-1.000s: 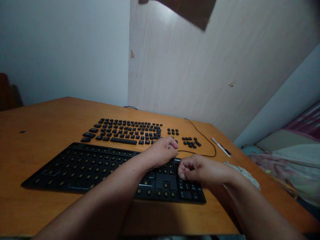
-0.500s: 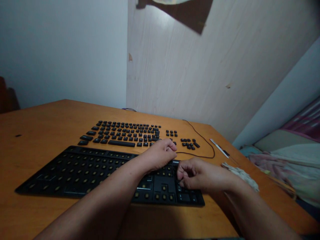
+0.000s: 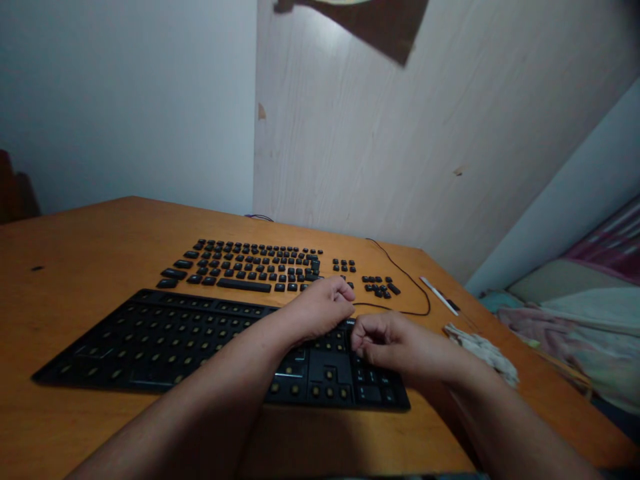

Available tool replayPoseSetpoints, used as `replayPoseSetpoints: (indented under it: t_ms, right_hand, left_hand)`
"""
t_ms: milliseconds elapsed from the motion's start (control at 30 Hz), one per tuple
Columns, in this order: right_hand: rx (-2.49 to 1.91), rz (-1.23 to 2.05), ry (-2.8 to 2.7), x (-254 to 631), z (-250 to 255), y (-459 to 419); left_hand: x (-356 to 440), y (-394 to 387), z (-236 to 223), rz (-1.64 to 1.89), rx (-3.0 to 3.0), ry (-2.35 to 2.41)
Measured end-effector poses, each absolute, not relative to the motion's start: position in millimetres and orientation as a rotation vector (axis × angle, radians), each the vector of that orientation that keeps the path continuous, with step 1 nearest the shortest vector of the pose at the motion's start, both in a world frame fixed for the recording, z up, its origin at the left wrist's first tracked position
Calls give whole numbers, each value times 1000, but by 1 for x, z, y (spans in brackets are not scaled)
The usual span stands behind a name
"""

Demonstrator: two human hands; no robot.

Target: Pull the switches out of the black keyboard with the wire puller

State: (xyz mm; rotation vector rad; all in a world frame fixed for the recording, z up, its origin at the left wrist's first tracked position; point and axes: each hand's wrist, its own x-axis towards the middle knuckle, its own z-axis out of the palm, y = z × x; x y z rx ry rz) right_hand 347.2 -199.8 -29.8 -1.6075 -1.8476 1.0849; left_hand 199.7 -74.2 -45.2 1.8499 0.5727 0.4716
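A black keyboard base (image 3: pixel 165 340) with most keycaps removed lies on the orange wooden table (image 3: pixel 90 247). Its loose black keycaps (image 3: pixel 250 267) are laid out in rows behind it. My left hand (image 3: pixel 320 308) rests curled in a loose fist on the keyboard's upper right part; what it holds, if anything, is hidden. My right hand (image 3: pixel 395 343) hovers over the number pad area with fingers pinched together, touching or just above the keys. A few keycaps sit on the pad under it.
A thin black cable (image 3: pixel 400 270) loops across the table behind the hands. A white pen-like stick (image 3: pixel 440 295) and a crumpled pale cloth (image 3: pixel 483 350) lie near the right edge. A wall panel stands behind; bedding lies to the right.
My right hand has shifted slightly left and lower onto the number pad area. My left hand has stayed nearly still. The view moved a little.
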Motion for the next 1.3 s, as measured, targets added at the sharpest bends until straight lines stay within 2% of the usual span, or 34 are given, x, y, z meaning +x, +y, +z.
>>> replayPoseSetpoints:
  t_ms: [567, 1300]
  right_hand:
    - [-1654, 840, -2060, 340, -23, -204]
    - [-1733, 1064, -1936, 350, -27, -207]
  left_hand:
    - [198, -76, -43, 476, 1871, 577]
    - [199, -77, -42, 453, 1919, 585]
